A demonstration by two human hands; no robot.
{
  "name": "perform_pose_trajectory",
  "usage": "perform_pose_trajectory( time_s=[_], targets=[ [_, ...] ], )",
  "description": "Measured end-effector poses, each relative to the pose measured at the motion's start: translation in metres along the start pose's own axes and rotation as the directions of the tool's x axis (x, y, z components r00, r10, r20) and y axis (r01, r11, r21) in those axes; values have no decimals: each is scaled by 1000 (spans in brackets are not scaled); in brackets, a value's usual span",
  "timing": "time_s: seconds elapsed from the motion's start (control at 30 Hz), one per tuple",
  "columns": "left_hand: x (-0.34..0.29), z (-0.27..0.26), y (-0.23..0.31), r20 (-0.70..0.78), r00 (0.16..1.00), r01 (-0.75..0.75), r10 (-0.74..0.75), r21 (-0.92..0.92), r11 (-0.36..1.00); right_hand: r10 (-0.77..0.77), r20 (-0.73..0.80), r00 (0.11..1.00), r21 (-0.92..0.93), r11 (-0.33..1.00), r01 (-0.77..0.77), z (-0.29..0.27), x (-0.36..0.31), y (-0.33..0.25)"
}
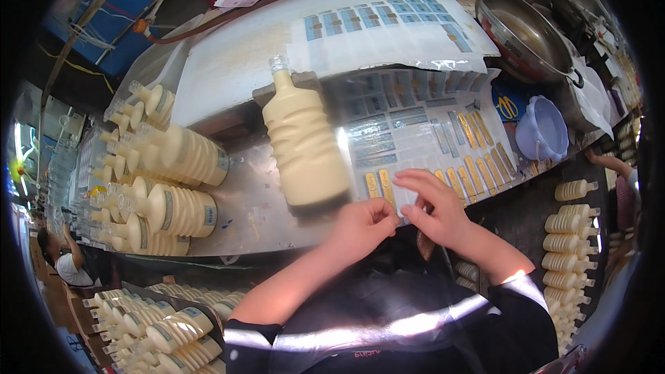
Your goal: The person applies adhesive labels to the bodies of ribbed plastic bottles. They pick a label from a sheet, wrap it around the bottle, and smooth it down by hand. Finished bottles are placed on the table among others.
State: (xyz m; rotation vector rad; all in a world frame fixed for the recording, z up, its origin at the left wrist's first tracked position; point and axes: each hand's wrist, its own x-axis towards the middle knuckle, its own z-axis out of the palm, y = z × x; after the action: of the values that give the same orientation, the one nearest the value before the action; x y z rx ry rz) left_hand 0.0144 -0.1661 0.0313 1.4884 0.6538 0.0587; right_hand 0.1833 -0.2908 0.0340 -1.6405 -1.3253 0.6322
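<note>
Bare forearms, short black sleeves, a glossy dark apron.

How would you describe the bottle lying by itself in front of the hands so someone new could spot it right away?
Start at the shiny metal worktable covered with sheets of labels. At its middle, just beyond the left hand and right hand, lies one cream-coloured ribbed bottle, its neck pointing away from the person. Unlike the labelled bottles heaped at the left, it lies alone and shows no label.

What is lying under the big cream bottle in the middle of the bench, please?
The cream bottle lies on a dark holder block on the steel bench. The block's middle is hidden beneath it.
</note>
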Motion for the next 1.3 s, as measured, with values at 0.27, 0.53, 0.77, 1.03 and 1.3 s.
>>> perform_pose_trajectory(
  time_s=[0.27, 0.53, 0.77, 1.03, 1.3],
  targets=[
    [-20, -88, 50, -30, 999, -26, 33, 185, 982, 297, 662, 688, 421, 612, -669, 26, 83, -1],
    [9, -165, 49, -424, 903, -130, 73, -107, 986, 195, 259, 946, 329, 903, -276, 46, 171, -47],
    [50, -180, 17, -589, 800, -327, 116, -266, 907, 216, 152, 965, 1, 976, -218, 53, 218, -50],
    [57, -177, 1, -635, 761, -406, 134, -304, 862, 265, 149, 953, 6, 963, -269, 54, 225, -47],
    [67, -158, 5, -639, 769, -448, 34, -501, 740, 264, 159, 951, 17, 963, -270, 54, 227, -43]
  ],
)
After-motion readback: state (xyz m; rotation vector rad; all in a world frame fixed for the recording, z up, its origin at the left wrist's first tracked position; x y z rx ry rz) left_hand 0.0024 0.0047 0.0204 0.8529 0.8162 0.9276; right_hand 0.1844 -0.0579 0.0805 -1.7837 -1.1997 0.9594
